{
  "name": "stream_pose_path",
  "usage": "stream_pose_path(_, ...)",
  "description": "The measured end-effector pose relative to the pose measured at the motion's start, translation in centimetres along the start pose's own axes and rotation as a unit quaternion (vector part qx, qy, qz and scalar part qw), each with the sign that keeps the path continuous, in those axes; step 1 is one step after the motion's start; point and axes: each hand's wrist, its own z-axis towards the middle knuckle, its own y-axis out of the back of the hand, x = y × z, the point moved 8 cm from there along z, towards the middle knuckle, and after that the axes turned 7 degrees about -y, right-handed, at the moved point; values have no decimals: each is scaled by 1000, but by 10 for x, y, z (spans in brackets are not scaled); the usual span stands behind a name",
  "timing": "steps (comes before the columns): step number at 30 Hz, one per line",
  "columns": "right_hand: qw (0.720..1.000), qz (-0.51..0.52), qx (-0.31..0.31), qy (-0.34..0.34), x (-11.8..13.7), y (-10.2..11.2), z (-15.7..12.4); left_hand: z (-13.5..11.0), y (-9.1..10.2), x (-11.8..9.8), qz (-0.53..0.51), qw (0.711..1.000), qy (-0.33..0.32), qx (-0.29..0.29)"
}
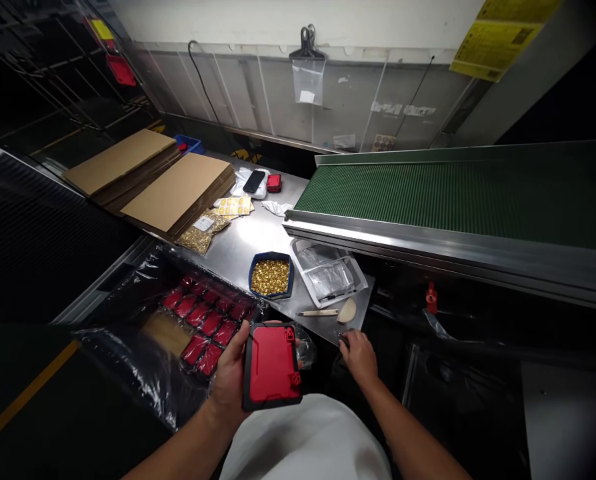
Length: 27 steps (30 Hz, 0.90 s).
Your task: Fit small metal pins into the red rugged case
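One red case [274,363] is clamped between the thumb and fingers of the left hand [227,383], seemingly closed; similar red items [211,324] lie under plastic left of those fingers, finished or waiting, I cannot tell. Gold pieces [271,277] sit loose ahead. The right hand [361,359], forearm reaching forward, curls its fingers beside the table [261,233]; whether they grip anything is unclear.

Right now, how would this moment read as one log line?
left hand: holds red case; right hand: near table edge, grip unclear; nearby: blue bowl of gold pieces
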Motion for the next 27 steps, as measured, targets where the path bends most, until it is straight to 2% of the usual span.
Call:
stream_pose_path(5, 991, 134, -9, -7, 29, 34, -7, 4, -10, 1, 14, 999, 10, 49)
stream_pose_path(11, 969, 247, -8, 22, 102, 101, -22, 6, -14, 6, -10, 995, 28, 95)
stream_pose_path(13, 943, 333, -7, 8, 125, 124, -34, 4, -17, 7, -10, 994, 35, 107)
stream_pose_path(16, 893, 449, 31, 0, 157, 146, -51, 1, -23, 7, -3, 992, 34, 121)
stream_pose_path(18, 883, 466, 50, 20, 176, 155, -61, -2, -27, 7, 5, 992, 33, 123)
stream_pose_path(20, 889, 454, 46, 38, 185, 162, -67, -5, -30, 6, 15, 992, 30, 122)
stream_pose_path(24, 926, 371, 13, 74, 192, 169, -76, -10, -33, 4, 47, 990, -1, 131)
stream_pose_path(27, 942, 314, -15, 117, 198, 173, -83, -12, -35, 2, 75, 986, -30, 146)
